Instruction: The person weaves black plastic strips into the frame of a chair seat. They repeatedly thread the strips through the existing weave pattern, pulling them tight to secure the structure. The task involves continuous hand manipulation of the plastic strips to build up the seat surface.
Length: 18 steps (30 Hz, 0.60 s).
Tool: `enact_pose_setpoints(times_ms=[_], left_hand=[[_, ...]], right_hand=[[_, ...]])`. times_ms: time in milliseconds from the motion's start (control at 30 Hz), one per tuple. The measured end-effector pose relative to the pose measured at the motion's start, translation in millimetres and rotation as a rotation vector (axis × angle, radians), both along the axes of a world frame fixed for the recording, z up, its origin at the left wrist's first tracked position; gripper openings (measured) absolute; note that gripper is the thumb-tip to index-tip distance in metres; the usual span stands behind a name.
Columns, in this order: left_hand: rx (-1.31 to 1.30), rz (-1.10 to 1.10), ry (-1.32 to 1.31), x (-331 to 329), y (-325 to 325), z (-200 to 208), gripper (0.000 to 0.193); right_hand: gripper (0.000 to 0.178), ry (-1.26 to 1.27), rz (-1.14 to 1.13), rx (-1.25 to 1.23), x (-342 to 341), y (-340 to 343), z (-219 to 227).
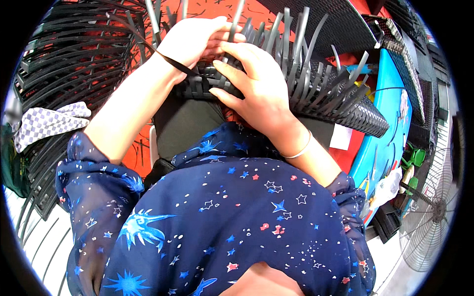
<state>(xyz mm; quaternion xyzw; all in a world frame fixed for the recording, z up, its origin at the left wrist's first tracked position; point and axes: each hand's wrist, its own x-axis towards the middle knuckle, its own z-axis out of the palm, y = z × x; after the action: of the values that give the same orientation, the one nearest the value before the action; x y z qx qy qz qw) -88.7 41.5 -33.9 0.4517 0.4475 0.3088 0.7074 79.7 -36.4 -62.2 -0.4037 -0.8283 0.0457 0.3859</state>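
Across my lap lies a black woven basket piece [363,117] made of flat plastic strips, with many loose strip ends standing up along its far edge. My left hand [195,39] reaches over its left part, fingers curled behind the weave and partly hidden by a strip. My right hand [259,76] grips the same part from the right, thumb and fingers spread over the near face of the weave. A thin loose black strip [170,60] runs up and left across my left wrist. Whatever is pinched between the two hands is hidden.
Long black strips [74,59] fan out at the left, beside a checked cloth [49,121]. Strip scraps litter the red floor covering [207,11]. To the right stand a blue table [390,118] with small tools, large black woven panels [326,24] and a floor fan [437,209].
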Motion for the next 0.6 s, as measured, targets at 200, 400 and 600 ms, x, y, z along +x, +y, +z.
enact_pose_setpoints(times_ms=[200, 400, 600], left_hand=[[0.498, -0.099, 0.082, -43.1, -49.8, 5.6, 0.046], [0.796, -0.259, 0.31, -52.4, -80.9, 1.0, 0.035], [0.654, -0.156, 0.094, -35.3, -80.0, -16.1, 0.037]], right_hand=[[0.045, -0.037, -0.01, 0.013, 2.5, -1.4, -14.3], [0.042, 0.033, 0.003, -0.022, 2.9, -1.3, -14.8], [0.044, 0.075, 0.02, -0.013, 8.2, -0.9, -18.4]])
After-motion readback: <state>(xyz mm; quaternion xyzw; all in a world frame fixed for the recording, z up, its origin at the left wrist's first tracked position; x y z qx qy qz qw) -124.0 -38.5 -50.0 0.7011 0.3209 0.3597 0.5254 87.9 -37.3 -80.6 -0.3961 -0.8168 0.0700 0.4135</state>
